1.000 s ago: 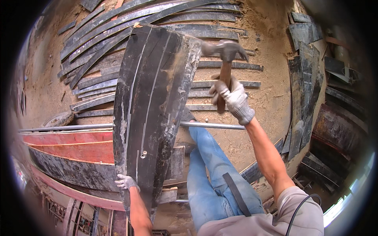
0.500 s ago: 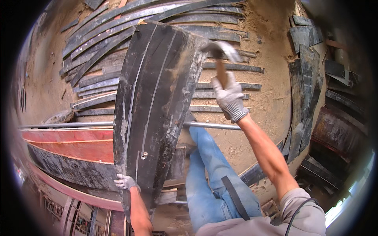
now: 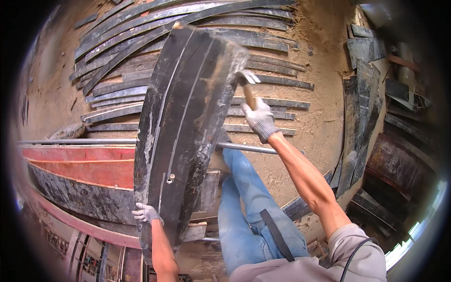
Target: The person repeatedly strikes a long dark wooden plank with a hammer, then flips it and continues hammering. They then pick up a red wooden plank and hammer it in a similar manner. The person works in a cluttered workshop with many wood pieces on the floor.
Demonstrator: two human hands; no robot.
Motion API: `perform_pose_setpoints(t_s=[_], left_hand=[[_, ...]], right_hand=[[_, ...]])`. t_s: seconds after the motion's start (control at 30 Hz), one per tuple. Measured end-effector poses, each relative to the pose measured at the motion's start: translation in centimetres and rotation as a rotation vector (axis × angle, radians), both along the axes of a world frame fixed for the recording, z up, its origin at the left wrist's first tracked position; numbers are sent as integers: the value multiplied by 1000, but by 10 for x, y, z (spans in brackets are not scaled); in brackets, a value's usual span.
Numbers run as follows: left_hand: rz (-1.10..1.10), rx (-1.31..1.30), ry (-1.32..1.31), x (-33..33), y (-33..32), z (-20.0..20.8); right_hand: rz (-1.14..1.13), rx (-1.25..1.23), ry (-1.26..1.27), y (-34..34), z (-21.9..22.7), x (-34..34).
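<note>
A long black panel (image 3: 181, 117) with pale streaks lies in front of me, running away from my body and resting across a metal pipe. In a white knitted glove, my right hand (image 3: 259, 116) is closed round the wooden handle of a claw hammer (image 3: 249, 94). The hammer's head is at the panel's right edge, toward the far end; whether it touches is blurred. My left hand (image 3: 147, 213), gloved too, rests on the panel's near left edge with fingers spread flat.
Many dark strips (image 3: 122, 77) lie on the sandy ground beyond the panel. The metal pipe (image 3: 84, 141) runs crosswise beneath it. Red and black boards (image 3: 84, 167) stand at the left. Dark sheets (image 3: 359, 117) are stacked along the right, near a brown box-like piece (image 3: 392, 162).
The hammer has come down and to the left, from above the far right corner to the panel's right edge. My left hand stays on the panel.
</note>
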State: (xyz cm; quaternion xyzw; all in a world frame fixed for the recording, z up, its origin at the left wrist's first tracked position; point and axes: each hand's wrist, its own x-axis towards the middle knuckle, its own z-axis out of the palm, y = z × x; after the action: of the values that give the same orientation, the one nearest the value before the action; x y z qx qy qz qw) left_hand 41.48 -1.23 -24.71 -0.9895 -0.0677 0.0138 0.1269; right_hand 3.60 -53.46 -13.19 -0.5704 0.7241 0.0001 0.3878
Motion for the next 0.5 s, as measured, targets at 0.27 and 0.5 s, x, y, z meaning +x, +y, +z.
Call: perform_pose_setpoints(t_s=[0.27, 0.5], left_hand=[[-79, 41, -125, -4, 12, -12], [84, -8, 7, -6, 8, -10]], right_hand=[[-44, 45, -92, -1, 8, -1], [81, -356, -120, 10, 1, -12]])
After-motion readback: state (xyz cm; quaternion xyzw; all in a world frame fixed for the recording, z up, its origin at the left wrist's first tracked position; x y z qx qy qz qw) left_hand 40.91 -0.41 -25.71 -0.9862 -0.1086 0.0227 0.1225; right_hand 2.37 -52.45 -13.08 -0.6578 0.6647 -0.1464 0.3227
